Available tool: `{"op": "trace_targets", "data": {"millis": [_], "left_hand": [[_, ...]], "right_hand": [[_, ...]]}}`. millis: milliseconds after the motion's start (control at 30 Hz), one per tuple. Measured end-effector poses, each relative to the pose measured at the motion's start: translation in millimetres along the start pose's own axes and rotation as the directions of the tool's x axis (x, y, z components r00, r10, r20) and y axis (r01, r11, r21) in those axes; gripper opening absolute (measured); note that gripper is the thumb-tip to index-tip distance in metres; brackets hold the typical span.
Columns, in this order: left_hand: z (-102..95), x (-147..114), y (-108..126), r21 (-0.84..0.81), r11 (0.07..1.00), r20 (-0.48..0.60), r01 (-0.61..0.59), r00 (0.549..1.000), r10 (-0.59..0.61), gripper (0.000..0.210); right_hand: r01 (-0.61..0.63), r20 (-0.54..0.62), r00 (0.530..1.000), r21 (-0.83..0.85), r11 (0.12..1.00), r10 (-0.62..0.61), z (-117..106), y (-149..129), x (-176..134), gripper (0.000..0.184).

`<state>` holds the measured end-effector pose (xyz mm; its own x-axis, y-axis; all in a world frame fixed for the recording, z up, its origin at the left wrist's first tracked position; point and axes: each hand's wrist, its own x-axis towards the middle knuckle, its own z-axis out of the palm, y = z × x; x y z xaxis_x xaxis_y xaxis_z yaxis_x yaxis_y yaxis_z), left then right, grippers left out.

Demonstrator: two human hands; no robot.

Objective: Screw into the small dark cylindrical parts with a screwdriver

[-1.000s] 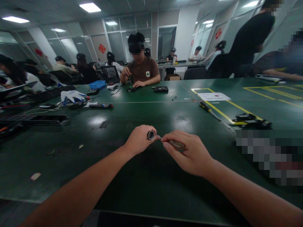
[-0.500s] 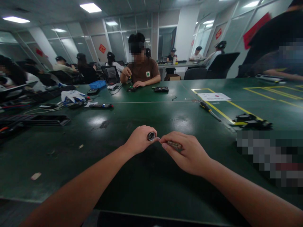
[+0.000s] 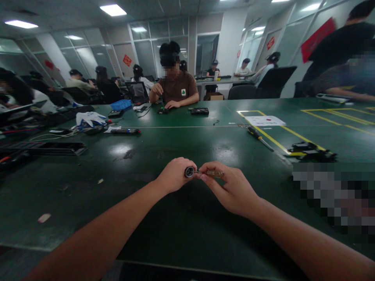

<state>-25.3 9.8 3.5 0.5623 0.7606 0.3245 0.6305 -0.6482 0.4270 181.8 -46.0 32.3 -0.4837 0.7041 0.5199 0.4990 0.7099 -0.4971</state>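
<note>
My left hand (image 3: pixel 176 175) is closed around a dark cylindrical part (image 3: pixel 189 172), whose round hollow end faces me. Most of that part is hidden in the palm. Between thumb and fingers, my right hand (image 3: pixel 231 185) holds a small screwdriver (image 3: pixel 214 173) with a translucent brownish handle. Its thin shaft points left and meets the cylindrical part near the rim; whether the tip is inside cannot be made out. Both hands are just above the green table (image 3: pixel 187 230).
A yellow-black screwdriver (image 3: pixel 260 137) and black parts (image 3: pixel 312 151) lie to the right. White gloves (image 3: pixel 90 119), a dark pen-like tool (image 3: pixel 125 131) and a long black casing (image 3: pixel 63 148) are at left. Across the table a person (image 3: pixel 178 84) works near a blue tray (image 3: pixel 121 104).
The screwdriver handle has swung from slanting down to nearly level. My left hand and the cylindrical part have shifted slightly right and down, closer to my right hand.
</note>
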Motion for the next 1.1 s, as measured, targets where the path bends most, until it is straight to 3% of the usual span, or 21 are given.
{"op": "trace_targets", "data": {"millis": [333,533,1100], "left_hand": [[3.0,1.2,-6.6,0.037,0.999,-0.027,0.039,0.999,-0.038,0.030],[1.8,0.7,-4.5,0.045,0.999,-0.016,0.026,1.000,-0.025,0.028],[-1.2,0.6,-5.2,0.102,0.995,-0.029,0.022,0.999,-0.020,0.021]], "right_hand": [[0.036,-0.078,0.996,-0.068,0.997,-0.042,-3.8,-1.6,1.0,0.008],[0.042,-0.033,0.998,-0.080,0.996,-0.045,-1.2,-1.8,0.7,0.011],[0.033,-0.040,0.999,-0.070,0.997,-0.036,-0.1,-3.3,0.5,0.013]]}}
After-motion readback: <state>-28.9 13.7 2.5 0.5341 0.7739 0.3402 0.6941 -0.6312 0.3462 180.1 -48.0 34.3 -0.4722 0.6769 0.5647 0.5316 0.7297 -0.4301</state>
